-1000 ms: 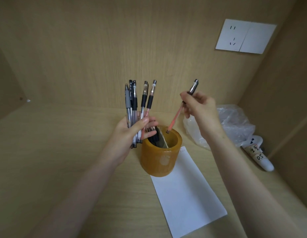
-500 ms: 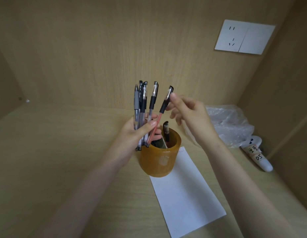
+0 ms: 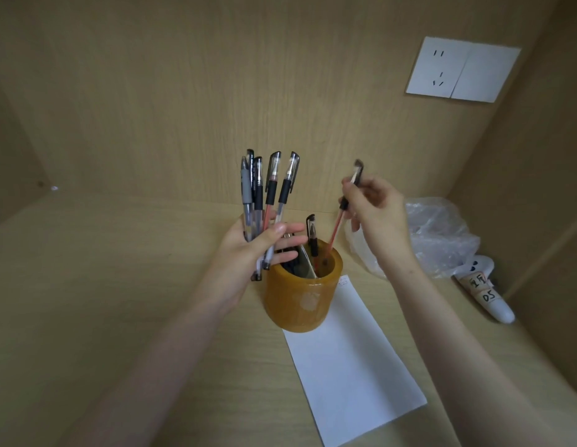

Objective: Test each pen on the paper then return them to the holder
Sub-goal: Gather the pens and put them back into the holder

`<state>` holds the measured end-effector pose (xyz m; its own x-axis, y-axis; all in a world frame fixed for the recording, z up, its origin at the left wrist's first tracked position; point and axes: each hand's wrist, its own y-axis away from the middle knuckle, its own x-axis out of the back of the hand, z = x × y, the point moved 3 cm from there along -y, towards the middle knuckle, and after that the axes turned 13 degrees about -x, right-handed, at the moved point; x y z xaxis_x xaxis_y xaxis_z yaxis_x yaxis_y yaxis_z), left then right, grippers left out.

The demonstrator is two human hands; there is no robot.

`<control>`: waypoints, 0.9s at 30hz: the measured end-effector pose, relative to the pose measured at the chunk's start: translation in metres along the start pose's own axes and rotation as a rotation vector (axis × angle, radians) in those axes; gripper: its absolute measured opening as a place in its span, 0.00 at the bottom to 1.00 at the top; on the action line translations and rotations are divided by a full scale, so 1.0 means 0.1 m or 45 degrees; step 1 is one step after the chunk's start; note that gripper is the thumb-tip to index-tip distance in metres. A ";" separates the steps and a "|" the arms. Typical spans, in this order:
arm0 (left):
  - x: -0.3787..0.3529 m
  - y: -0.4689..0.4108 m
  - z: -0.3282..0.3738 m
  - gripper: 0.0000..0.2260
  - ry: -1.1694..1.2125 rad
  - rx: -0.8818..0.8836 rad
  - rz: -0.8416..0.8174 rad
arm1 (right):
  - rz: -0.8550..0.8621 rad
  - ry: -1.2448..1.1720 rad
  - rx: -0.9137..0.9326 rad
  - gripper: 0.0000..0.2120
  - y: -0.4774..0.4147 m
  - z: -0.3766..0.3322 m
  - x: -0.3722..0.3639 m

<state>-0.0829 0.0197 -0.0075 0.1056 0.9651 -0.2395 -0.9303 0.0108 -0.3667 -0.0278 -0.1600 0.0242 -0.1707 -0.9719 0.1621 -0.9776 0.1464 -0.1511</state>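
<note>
An amber round pen holder [image 3: 298, 301] stands on the wooden desk at the top end of a white sheet of paper [image 3: 351, 359]. My left hand [image 3: 251, 253] grips a bundle of several capped pens [image 3: 268, 195] upright, just left of the holder. My right hand [image 3: 374, 214] pinches a red pen [image 3: 337, 227] near its cap, with the pen's lower end inside the holder's mouth. One black-capped pen [image 3: 312, 233] stands in the holder beside a divider.
A crumpled clear plastic bag [image 3: 438, 237] lies right of the holder against the back wall. A white labelled object [image 3: 487, 291] lies at the far right. A wall socket plate [image 3: 461, 71] sits high on the back panel.
My right hand took a red pen from the left hand's bundle and carried it right and down, so its lower end now dips into the holder. The left hand stayed roughly in place.
</note>
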 end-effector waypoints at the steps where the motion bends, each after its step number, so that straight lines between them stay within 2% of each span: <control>1: -0.01 0.00 0.00 0.07 0.003 0.003 -0.006 | -0.060 0.117 -0.030 0.08 0.01 0.06 -0.04; 3: -0.01 0.00 0.00 0.07 0.032 0.011 -0.011 | -0.131 0.320 -0.067 0.09 0.04 0.16 -0.08; 6: -0.02 0.02 0.00 0.08 0.093 0.022 -0.003 | -0.039 0.443 -0.008 0.11 0.10 0.16 -0.06; 9: -0.03 0.04 0.00 0.09 0.119 0.036 -0.002 | 0.026 0.249 0.038 0.13 0.13 0.04 -0.06; 15: -0.07 0.05 -0.01 0.09 0.108 0.045 -0.022 | -0.230 0.034 0.006 0.13 0.18 -0.17 -0.35; 21: 0.08 0.04 -0.01 0.12 0.093 -0.037 0.135 | -0.173 -0.235 0.016 0.13 0.17 -0.17 -0.31; 24: 0.18 0.04 0.01 0.12 0.046 -0.064 0.234 | -0.175 -0.251 0.069 0.17 0.16 -0.18 -0.28; 27: 0.22 0.04 0.01 0.12 -0.018 -0.056 0.250 | -0.188 -0.077 0.126 0.12 0.17 -0.16 -0.32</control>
<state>-0.0844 0.0415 -0.0132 -0.0816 0.9513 -0.2974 -0.9164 -0.1890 -0.3529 -0.0409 -0.1239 0.0324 -0.0159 -0.9912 0.1312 -0.9742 -0.0142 -0.2254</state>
